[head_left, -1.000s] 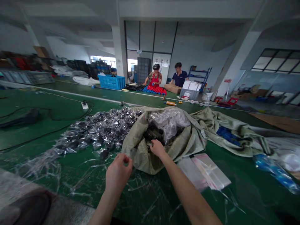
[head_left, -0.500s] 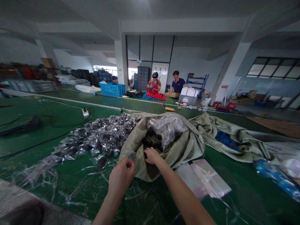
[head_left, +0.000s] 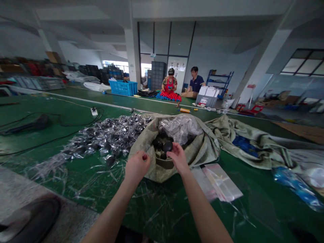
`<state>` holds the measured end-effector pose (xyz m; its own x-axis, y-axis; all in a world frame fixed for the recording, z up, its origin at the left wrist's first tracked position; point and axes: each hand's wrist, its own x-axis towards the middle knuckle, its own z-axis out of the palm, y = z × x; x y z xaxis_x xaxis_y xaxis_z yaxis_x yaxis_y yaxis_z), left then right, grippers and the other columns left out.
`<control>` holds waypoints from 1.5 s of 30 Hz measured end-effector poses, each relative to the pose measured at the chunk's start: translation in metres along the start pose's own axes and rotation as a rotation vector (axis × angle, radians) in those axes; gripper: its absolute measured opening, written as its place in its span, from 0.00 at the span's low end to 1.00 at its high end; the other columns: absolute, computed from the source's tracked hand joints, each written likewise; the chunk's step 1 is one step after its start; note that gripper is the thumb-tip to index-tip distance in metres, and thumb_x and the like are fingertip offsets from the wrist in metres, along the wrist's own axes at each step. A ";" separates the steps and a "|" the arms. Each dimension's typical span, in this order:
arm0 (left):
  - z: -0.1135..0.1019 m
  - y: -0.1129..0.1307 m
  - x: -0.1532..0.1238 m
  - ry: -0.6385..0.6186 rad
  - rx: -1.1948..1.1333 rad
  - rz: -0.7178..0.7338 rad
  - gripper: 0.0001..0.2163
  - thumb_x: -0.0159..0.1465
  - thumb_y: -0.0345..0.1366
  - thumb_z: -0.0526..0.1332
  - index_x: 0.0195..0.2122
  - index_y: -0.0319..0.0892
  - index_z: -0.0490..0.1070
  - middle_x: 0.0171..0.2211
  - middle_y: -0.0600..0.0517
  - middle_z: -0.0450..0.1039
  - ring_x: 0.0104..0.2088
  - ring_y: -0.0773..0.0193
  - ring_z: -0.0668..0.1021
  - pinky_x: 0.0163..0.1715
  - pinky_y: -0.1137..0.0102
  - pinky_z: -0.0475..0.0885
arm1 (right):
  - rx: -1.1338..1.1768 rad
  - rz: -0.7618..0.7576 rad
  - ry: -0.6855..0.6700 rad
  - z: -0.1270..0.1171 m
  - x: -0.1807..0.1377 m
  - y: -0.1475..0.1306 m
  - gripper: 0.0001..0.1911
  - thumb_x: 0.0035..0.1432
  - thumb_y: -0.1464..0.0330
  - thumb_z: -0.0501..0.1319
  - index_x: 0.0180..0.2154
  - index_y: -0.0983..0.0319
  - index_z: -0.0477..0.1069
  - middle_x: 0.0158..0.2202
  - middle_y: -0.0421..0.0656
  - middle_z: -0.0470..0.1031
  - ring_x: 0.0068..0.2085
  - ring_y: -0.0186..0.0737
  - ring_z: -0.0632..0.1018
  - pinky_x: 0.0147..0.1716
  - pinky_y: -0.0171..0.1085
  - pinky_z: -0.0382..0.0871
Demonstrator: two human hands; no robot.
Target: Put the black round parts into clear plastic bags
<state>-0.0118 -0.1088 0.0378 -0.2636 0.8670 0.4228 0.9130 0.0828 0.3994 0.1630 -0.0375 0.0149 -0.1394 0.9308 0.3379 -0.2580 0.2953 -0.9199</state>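
Observation:
My right hand [head_left: 179, 158] pinches a smooth black round piece [head_left: 167, 146] between thumb and fingers, over the mouth of a grey-green woven sack [head_left: 141, 143]. Below it, more black pieces [head_left: 158, 143] lie inside the sack. Crumpled clear plastic [head_left: 182, 127] covers the sack's far side. At the sack's near left rim, my left hand [head_left: 137, 165] is closed in a pinch on a clear plastic bag, which shows only faintly at the fingertips. To the left spreads a heap of black pieces wrapped in clear plastic [head_left: 117, 133].
Flat clear bags [head_left: 222, 182] lie right of the sack. Farther right are another woven sack [head_left: 263, 160] and a blue plastic-wrapped bundle [head_left: 296, 185]. Black cables and a power strip [head_left: 94, 111] lie left. Two people [head_left: 170, 84] work across the table, near a blue crate [head_left: 123, 87].
My right hand has come up out of the sack with a black round piece. My left hand keeps its pinch near the rim. The view has shifted slightly.

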 end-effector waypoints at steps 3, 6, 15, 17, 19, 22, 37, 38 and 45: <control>0.005 0.017 0.005 -0.058 0.025 0.004 0.08 0.62 0.37 0.55 0.28 0.42 0.67 0.29 0.50 0.74 0.31 0.62 0.76 0.29 0.71 0.60 | 0.114 0.076 -0.225 0.012 -0.021 -0.030 0.21 0.44 0.69 0.64 0.41 0.57 0.61 0.42 0.42 0.76 0.33 0.37 0.78 0.29 0.35 0.72; 0.009 0.030 0.009 -0.120 0.031 -0.005 0.09 0.63 0.39 0.54 0.30 0.42 0.69 0.33 0.49 0.76 0.33 0.61 0.77 0.29 0.70 0.61 | 0.020 0.118 -0.256 0.011 -0.029 -0.034 0.19 0.46 0.71 0.61 0.42 0.57 0.60 0.40 0.42 0.76 0.31 0.36 0.78 0.27 0.34 0.72; 0.032 0.036 0.026 -0.184 -0.001 -0.023 0.10 0.62 0.39 0.54 0.27 0.43 0.69 0.29 0.50 0.76 0.31 0.62 0.76 0.29 0.71 0.61 | -0.651 -0.035 -0.311 -0.026 -0.009 -0.011 0.21 0.48 0.71 0.61 0.46 0.59 0.62 0.40 0.42 0.74 0.37 0.39 0.77 0.40 0.39 0.72; 0.038 0.036 0.030 -0.202 -0.009 -0.034 0.10 0.62 0.39 0.55 0.27 0.43 0.70 0.28 0.50 0.75 0.30 0.62 0.76 0.28 0.71 0.60 | -0.746 -0.098 -0.346 -0.027 -0.007 -0.014 0.22 0.49 0.72 0.62 0.48 0.60 0.63 0.41 0.43 0.74 0.39 0.41 0.77 0.42 0.40 0.71; 0.043 0.035 0.034 -0.207 -0.018 -0.039 0.09 0.61 0.39 0.55 0.27 0.43 0.70 0.28 0.50 0.75 0.29 0.62 0.75 0.28 0.71 0.60 | -0.819 -0.149 -0.354 -0.027 -0.006 -0.016 0.24 0.50 0.73 0.62 0.50 0.61 0.62 0.44 0.46 0.74 0.43 0.43 0.76 0.45 0.41 0.69; 0.050 0.034 0.039 -0.206 -0.033 -0.043 0.10 0.62 0.39 0.55 0.26 0.42 0.70 0.27 0.50 0.75 0.29 0.63 0.74 0.28 0.71 0.60 | -0.937 -0.199 -0.362 -0.028 -0.005 -0.014 0.23 0.51 0.75 0.61 0.51 0.62 0.63 0.46 0.48 0.73 0.48 0.45 0.75 0.49 0.43 0.68; 0.049 0.053 0.035 -0.181 -0.009 -0.081 0.12 0.62 0.40 0.54 0.29 0.42 0.72 0.29 0.48 0.77 0.30 0.61 0.77 0.29 0.72 0.63 | -1.026 -0.262 -0.287 -0.031 -0.005 -0.005 0.23 0.52 0.74 0.60 0.52 0.63 0.68 0.49 0.50 0.63 0.50 0.45 0.71 0.53 0.44 0.66; 0.048 0.054 0.035 -0.186 -0.008 -0.079 0.12 0.62 0.40 0.54 0.28 0.42 0.72 0.29 0.48 0.77 0.30 0.61 0.77 0.29 0.72 0.63 | -1.038 -0.255 -0.283 -0.031 -0.005 -0.005 0.23 0.52 0.74 0.61 0.52 0.64 0.68 0.48 0.50 0.64 0.49 0.45 0.71 0.53 0.45 0.67; 0.043 0.055 0.040 -0.164 0.007 -0.105 0.13 0.63 0.41 0.53 0.29 0.42 0.74 0.30 0.46 0.78 0.30 0.61 0.77 0.28 0.71 0.62 | -1.101 -0.340 -0.376 -0.023 -0.011 -0.015 0.24 0.49 0.80 0.59 0.50 0.63 0.67 0.46 0.48 0.66 0.49 0.46 0.70 0.52 0.45 0.68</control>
<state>0.0416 -0.0479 0.0417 -0.3034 0.9219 0.2408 0.8857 0.1797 0.4281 0.1905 -0.0477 0.0206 -0.5389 0.7033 0.4636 0.5904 0.7079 -0.3876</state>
